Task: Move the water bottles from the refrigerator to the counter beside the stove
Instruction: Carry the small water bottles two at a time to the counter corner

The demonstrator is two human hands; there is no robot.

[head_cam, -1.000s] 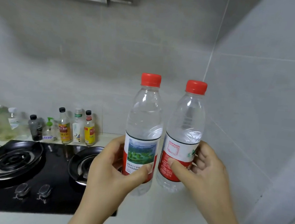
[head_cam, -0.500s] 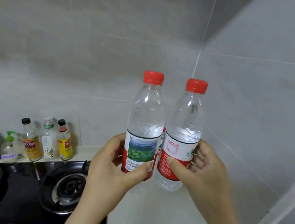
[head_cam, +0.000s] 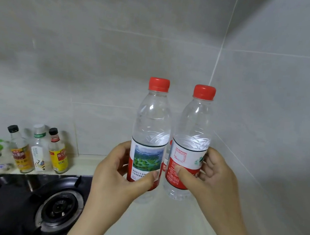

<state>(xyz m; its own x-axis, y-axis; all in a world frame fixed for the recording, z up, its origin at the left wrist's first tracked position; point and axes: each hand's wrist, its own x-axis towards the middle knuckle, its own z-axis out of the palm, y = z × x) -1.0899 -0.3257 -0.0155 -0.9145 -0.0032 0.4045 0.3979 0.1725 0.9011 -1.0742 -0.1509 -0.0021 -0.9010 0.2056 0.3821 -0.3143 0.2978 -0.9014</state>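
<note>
Head camera looks down on my left hand (head_cam: 119,172) wrapped around the left water bottle (head_cam: 151,134) at its label, thumb across the front. My right hand (head_cam: 214,177) grips the right water bottle (head_cam: 191,137) the same way. Both bottles are upright, close side by side, over the pale counter (head_cam: 169,223) just right of the stove (head_cam: 13,189); whether their bases touch it I cannot tell. If I let go too early, one bottle could knock its neighbour over and roll onto the burner (head_cam: 60,208).

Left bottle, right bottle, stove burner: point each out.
Left bottle (head_cam: 147,159), head view, on its picture label.
Right bottle (head_cam: 193,124), head view, on its clear shoulder.
Stove burner (head_cam: 59,207), head view, on its centre cap.
</note>
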